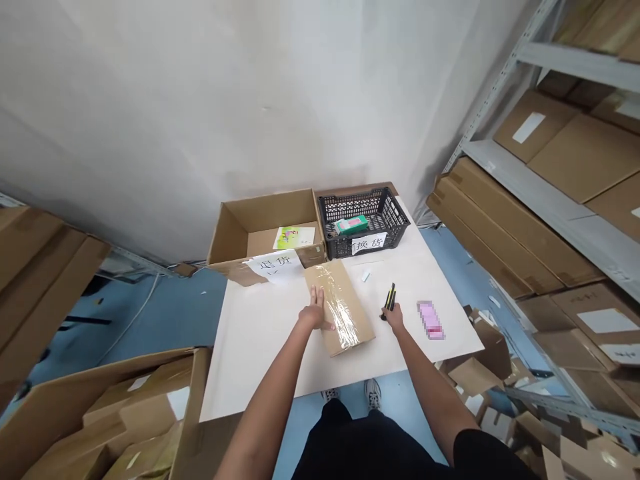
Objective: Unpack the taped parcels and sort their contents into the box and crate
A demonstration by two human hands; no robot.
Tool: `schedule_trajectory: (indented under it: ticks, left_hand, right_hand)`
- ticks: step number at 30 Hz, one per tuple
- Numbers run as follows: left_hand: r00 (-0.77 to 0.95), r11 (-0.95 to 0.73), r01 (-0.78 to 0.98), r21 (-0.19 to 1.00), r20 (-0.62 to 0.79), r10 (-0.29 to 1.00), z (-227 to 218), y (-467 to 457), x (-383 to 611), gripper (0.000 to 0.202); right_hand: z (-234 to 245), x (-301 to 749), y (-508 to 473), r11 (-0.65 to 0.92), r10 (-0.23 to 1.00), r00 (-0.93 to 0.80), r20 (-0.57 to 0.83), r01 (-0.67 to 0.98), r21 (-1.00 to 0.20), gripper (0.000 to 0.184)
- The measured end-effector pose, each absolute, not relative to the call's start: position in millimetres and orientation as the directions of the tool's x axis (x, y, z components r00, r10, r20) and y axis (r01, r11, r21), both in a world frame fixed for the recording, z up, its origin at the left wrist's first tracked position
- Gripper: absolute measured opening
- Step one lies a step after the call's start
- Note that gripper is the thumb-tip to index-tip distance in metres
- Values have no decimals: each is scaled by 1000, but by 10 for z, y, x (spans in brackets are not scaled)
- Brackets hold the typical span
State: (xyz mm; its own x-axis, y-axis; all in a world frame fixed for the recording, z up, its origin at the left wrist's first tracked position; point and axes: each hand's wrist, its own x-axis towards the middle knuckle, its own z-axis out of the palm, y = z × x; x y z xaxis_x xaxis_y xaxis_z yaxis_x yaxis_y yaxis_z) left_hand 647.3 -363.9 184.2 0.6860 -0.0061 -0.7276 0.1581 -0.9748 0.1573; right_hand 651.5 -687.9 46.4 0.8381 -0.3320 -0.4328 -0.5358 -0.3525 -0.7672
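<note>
Head view: left hand (316, 312) lies flat, open, on taped parcel (340, 305); right hand (393, 315) grips utility knife (389, 298) beside it.

— What is that pink thing (431, 319) right of the taped parcel (340, 307)?
— Can't tell; it is blurred into blocks.
— And the black-and-yellow tool (389, 297) between the two?
— Its lower end is buried in the right hand (394, 316)'s grip, so its kind is unclear.
— The green pack (351, 225) in the basket (393, 230) behind the parcel?
— Print too small to read. Same for the lower line on the paper sheet (274, 265) just behind the parcel.
— The parcel itself?
— The left hand (316, 312) lies flat over part of its left edge.
— Farther out?
— Right of the parcel the shelf (545, 200) runs off the picture's edge; left of it and nearer, the cartons (110, 413) are cut by the bottom edge.
</note>
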Motion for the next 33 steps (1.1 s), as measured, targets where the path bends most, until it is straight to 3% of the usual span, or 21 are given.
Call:
schedule_trajectory:
  ticks: [3, 5, 7, 10, 14, 33]
  left_hand:
    - [689, -971, 152, 184, -724, -30, 1862, -3656, 6464, 160]
    - [692, -968, 150, 202, -721, -43, 1873, -3666, 6462, 162]
    - [700, -964, 156, 214, -713, -45, 1878, -3673, 6457, 166]
    - [729, -959, 176, 220, -684, -23, 1872, -3673, 6436, 168]
    - [755, -952, 190, 241, -655, -15, 1859, -3652, 6393, 167]
    - [710, -922, 234, 309, -702, -55, 1777, -3658, 6454, 167]
  right_hand:
    - [985, 6762, -6524, -353, -201, 946, -256, -314, -881, 52]
    - [1388, 6909, -6186, -468, -53, 987, -150, -157, -869, 55]
    - [1743, 7022, -5803, -614, 77, 995, -71, -9, -789, 54]
    - [2057, 7117, -5275, -786, 220, 970, -98, 117, -607, 54]
    - [2098, 7132, -4912, -883, 217, 959, -181, 114, -456, 48]
    - [2115, 6961, -4913, -873, 250, 947, -203, 129, -471, 46]
